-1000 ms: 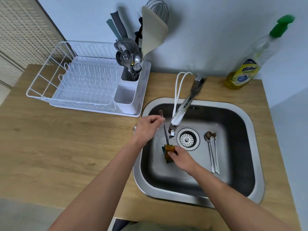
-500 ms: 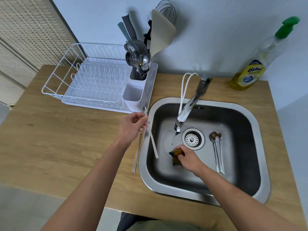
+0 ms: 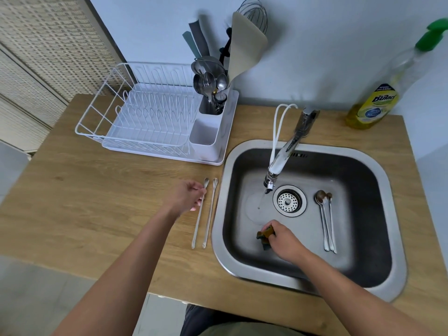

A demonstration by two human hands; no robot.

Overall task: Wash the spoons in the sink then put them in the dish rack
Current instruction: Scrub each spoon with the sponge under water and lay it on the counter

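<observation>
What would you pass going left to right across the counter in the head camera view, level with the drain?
left hand → two long spoons on the counter → sink rim → thin stream of water → drain → two spoons in the sink

One view only, my head cam. Looks forward and steeply down at counter [image 3: 101, 214], wide-angle, edges bowed. Sink [image 3: 378, 180] right of centre, rack [image 3: 97, 110] upper left, wall on top. Both forearms enter from bottom, close. No second view to overlap.
</observation>
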